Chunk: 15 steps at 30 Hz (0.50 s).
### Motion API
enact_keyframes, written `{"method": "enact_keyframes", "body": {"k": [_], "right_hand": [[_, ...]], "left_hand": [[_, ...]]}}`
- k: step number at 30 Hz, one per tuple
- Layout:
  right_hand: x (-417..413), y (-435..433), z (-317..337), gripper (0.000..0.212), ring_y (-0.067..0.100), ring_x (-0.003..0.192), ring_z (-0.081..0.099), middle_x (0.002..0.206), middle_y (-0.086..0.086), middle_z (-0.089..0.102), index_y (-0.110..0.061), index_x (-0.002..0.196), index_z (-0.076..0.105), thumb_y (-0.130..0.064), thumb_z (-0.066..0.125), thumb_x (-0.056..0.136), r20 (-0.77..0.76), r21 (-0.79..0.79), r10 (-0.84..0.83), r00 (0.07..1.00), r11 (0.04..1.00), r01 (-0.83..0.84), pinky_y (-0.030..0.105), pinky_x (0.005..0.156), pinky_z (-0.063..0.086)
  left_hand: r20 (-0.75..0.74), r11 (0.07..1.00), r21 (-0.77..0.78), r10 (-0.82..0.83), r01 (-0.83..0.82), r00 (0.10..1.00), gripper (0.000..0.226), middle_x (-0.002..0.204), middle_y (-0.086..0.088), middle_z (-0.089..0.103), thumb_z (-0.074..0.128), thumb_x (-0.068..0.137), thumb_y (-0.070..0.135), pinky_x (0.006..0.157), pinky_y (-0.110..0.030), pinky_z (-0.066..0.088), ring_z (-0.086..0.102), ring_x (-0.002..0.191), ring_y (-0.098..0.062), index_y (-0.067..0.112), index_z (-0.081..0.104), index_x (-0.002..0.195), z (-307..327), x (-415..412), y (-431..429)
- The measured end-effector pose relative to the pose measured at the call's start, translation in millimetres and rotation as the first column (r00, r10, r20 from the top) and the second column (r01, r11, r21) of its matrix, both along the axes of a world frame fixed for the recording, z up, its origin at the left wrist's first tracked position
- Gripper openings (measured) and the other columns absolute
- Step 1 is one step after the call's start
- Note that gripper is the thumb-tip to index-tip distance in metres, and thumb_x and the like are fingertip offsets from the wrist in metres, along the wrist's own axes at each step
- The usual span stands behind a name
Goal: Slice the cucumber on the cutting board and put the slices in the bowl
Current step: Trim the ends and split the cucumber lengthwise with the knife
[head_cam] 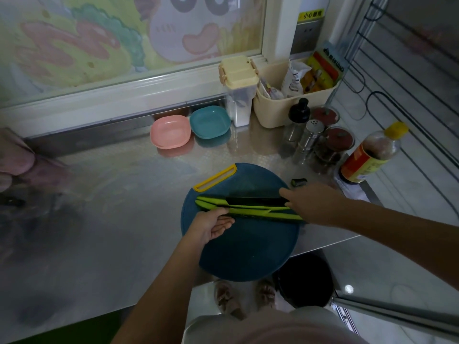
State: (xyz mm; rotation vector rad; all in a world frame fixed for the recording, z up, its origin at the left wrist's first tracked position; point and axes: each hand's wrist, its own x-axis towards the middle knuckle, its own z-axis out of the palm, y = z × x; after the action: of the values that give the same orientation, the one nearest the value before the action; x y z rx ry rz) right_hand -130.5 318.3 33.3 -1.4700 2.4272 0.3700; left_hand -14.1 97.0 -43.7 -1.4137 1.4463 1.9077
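A cucumber cut lengthwise into long green strips [250,210] lies across the round dark-blue cutting board [246,252]. My left hand [214,223] holds the strips near their left end with its fingertips. My right hand [310,204] grips a knife with a black blade [253,201] that lies along the strips, index finger stretched out over the blade's spine. A pink bowl [170,131] and a teal bowl [210,122] sit empty at the back of the steel counter. A small dark cucumber end [298,182] lies off the board to the right.
Right of the board stand a sauce bottle [370,155], spice jars [332,145] and shakers [308,137]. A cream basket [278,108] of packets and a lidded container [239,88] stand at the back. The board overhangs the counter's front edge, with a dark bin [305,281] below.
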Motion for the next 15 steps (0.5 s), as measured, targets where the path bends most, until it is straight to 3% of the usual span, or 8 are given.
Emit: {"method": "enact_keyframes", "body": {"k": [4, 7, 9, 10, 12, 15], "right_hand": [[8.4, 6.7, -2.3, 0.024, 0.016, 0.059, 0.042, 0.082, 0.004, 0.053, -0.016, 0.117, 0.036, -0.031, 0.028, 0.101, 0.006, 0.002, 0.012, 1.0, 1.0, -0.012, 0.03, 0.053, 0.037], [8.2, 12.0, -4.8, 0.025, 0.019, 0.072, 0.051, 0.093, 0.006, 0.059, -0.016, 0.117, 0.039, -0.031, 0.028, 0.101, 0.016, -0.007, -0.012, 1.0, 1.0, 0.012, 0.034, 0.062, 0.042], [7.3, 20.2, -10.0, 0.02, 0.019, 0.07, 0.055, 0.09, 0.007, 0.062, -0.015, 0.112, 0.044, -0.028, 0.041, 0.098, -0.024, -0.048, -0.006, 1.0, 0.999, 0.005, 0.033, 0.058, 0.045], [7.5, 24.9, -11.0, 0.02, 0.018, 0.059, 0.056, 0.079, 0.005, 0.062, -0.015, 0.103, 0.049, -0.025, 0.058, 0.089, -0.06, -0.104, 0.006, 0.998, 0.995, -0.012, 0.031, 0.049, 0.045], [6.8, 36.4, -13.6, 0.039, 0.012, 0.04, 0.049, 0.059, -0.001, 0.057, -0.016, 0.089, 0.053, -0.017, 0.081, 0.062, -0.075, -0.119, -0.012, 0.997, 0.993, 0.003, 0.024, 0.031, 0.035], [10.5, 53.6, -10.6, 0.047, 0.007, 0.033, 0.034, 0.053, 0.0, 0.053, -0.015, 0.084, 0.063, -0.007, 0.084, 0.043, -0.114, -0.058, -0.022, 0.993, 0.998, 0.016, 0.011, 0.035, 0.004]], "left_hand": [[-0.022, 0.999, -0.023, 0.041, -0.042, 0.999, 0.016, 0.058, 0.0, 0.069, 0.059, 0.091, 0.021, 0.039, -0.013, 0.044, 0.06, 0.043, -0.003, 0.008, 0.065, 0.083, 1.0, 1.3, 3.7], [-0.03, 0.998, -0.029, 0.062, -0.062, 0.998, 0.017, 0.057, -0.001, 0.069, 0.058, 0.092, 0.02, 0.038, -0.014, 0.044, 0.059, 0.041, -0.004, 0.008, 0.065, 0.082, 1.8, 4.6, 5.2], [-0.032, 0.997, -0.029, 0.072, -0.073, 0.997, 0.017, 0.056, -0.001, 0.068, 0.058, 0.091, 0.019, 0.037, -0.014, 0.043, 0.059, 0.04, -0.004, 0.007, 0.064, 0.08, 2.3, 6.5, 6.5], [-0.033, 0.997, -0.029, 0.077, -0.078, 0.997, 0.017, 0.056, -0.001, 0.068, 0.059, 0.091, 0.019, 0.037, -0.014, 0.042, 0.058, 0.04, -0.004, 0.007, 0.064, 0.08, 2.5, 7.3, 7.2], [-0.033, 0.996, -0.03, 0.083, -0.084, 0.996, 0.017, 0.056, -0.001, 0.068, 0.059, 0.09, 0.018, 0.037, -0.014, 0.042, 0.058, 0.04, -0.004, 0.007, 0.064, 0.08, 2.7, 8.3, 8.7], [-0.031, 0.996, -0.03, 0.086, -0.087, 0.996, 0.015, 0.056, -0.001, 0.068, 0.06, 0.089, 0.018, 0.037, -0.014, 0.042, 0.058, 0.04, -0.004, 0.007, 0.064, 0.079, 3.9, 8.7, 9.3]]}}
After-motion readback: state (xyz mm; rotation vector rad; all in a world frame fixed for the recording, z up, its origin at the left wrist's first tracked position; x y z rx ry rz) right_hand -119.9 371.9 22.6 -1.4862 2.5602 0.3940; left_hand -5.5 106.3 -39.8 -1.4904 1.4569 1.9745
